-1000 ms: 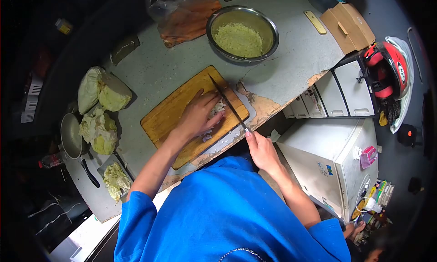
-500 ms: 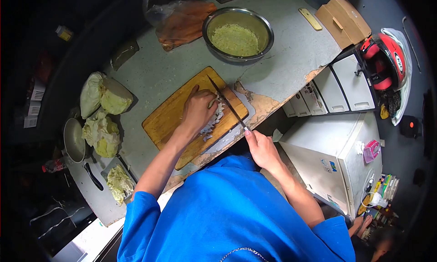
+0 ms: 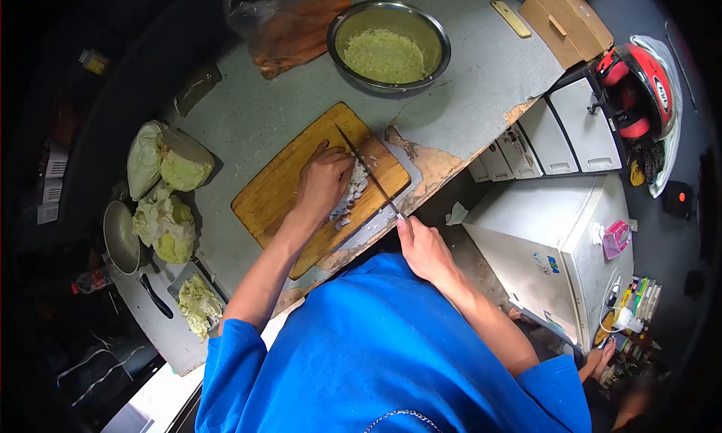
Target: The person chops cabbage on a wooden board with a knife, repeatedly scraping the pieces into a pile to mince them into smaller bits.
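Note:
A long dark knife (image 3: 367,167) crosses the right part of the wooden cutting board (image 3: 289,181), its handle held in my right hand (image 3: 427,249), which is closed around it. White chopped pieces (image 3: 352,194) lie on the board, between the blade and my left hand. My left hand (image 3: 325,179) rests on the board with its fingers curled down beside the blade; whatever is under the fingers is hidden. A metal bowl (image 3: 444,64) of finely chopped pale green food (image 3: 385,55) stands beyond the board.
Cabbage pieces (image 3: 186,161), leafy cabbage (image 3: 165,222), a pan (image 3: 122,237) and cabbage leaves (image 3: 199,305) are at the left. A plastic bag (image 3: 297,30) lies behind. At the right are a cardboard box (image 3: 565,23), drawers (image 3: 583,124) and a red helmet (image 3: 647,83). Another person's hand (image 3: 602,360) shows lower right.
My right hand and the knife have shifted slightly left. My left hand stays curled on the board. The camera view has also moved a little.

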Available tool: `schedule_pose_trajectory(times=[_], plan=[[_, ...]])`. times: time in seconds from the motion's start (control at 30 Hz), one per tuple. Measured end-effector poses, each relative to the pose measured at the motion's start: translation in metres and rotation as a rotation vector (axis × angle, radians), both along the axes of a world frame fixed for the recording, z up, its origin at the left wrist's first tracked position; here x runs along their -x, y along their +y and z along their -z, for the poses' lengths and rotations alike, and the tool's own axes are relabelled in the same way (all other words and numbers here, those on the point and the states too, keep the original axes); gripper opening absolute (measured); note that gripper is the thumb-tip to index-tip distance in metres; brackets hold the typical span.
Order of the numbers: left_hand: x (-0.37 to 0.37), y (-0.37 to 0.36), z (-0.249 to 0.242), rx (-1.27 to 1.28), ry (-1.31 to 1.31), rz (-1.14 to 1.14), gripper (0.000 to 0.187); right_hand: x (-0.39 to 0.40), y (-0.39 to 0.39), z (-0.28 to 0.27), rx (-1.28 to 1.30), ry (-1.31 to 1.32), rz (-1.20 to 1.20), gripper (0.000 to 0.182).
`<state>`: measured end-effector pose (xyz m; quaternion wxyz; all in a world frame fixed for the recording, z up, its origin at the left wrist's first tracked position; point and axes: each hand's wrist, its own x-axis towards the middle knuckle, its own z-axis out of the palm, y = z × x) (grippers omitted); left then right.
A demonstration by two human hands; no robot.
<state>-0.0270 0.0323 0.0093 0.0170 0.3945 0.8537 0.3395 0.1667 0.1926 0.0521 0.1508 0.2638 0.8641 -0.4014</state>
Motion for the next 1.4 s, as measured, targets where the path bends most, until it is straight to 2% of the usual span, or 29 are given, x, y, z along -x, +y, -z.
schedule_pose_trajectory(times=[0.13, 0.2, 0.4, 0.57, 0.7, 0.73, 0.8, 0.87, 1.0, 1.07, 1.17, 1.27, 1.3, 1.4], plan=[[0.002, -0.001, 0.001, -0.021, 0.017, 0.011, 0.015, 0.003, 0.007, 0.002, -0.002, 0.000, 0.003, 0.055], [0.003, -0.003, -0.001, -0.031, 0.027, 0.019, 0.015, 0.007, 0.013, -0.007, 0.129, -0.042, 0.004, 0.058], [-0.006, -0.006, -0.002, -0.104, 0.050, -0.017, 0.014, 0.010, 0.006, -0.038, 0.173, -0.143, 0.059, 0.064], [-0.004, -0.006, 0.002, -0.118, -0.077, -0.053, 0.015, 0.004, -0.008, -0.036, 0.072, -0.104, 0.028, 0.058], [-0.005, -0.005, 0.004, -0.132, -0.113, -0.064, 0.013, 0.001, -0.011, -0.010, -0.068, -0.137, -0.022, 0.051], [-0.006, -0.004, 0.002, -0.128, -0.144, -0.113, 0.015, 0.001, -0.008, -0.008, 0.029, -0.052, 0.015, 0.053], [-0.007, -0.002, -0.004, -0.121, -0.174, -0.166, 0.019, 0.002, 0.003, -0.015, 0.087, -0.058, 0.020, 0.055], [-0.010, 0.001, -0.015, -0.152, -0.422, -0.288, 0.027, 0.008, 0.010, -0.029, 0.160, -0.108, 0.033, 0.060], [-0.008, -0.001, 0.001, -0.170, -0.285, -0.242, 0.037, 0.012, 0.002, -0.039, 0.086, -0.097, 0.005, 0.057], [-0.008, 0.000, 0.002, -0.198, -0.265, -0.260, 0.035, 0.006, -0.008, -0.022, 0.002, -0.057, 0.002, 0.053], [-0.009, 0.001, -0.003, -0.170, -0.313, -0.280, 0.035, -0.001, -0.013, 0.009, 0.046, 0.000, 0.033, 0.051], [-0.006, 0.000, -0.002, -0.171, -0.309, -0.243, 0.034, 0.003, -0.002, -0.005, 0.160, 0.064, 0.051, 0.053], [-0.006, 0.000, -0.003, -0.170, -0.308, -0.242, 0.034, 0.006, 0.002, -0.018, 0.181, -0.018, 0.042, 0.054], [-0.009, 0.001, -0.006, -0.171, -0.301, -0.242, 0.032, 0.009, 0.002, -0.035, 0.164, -0.054, 0.036, 0.056]])
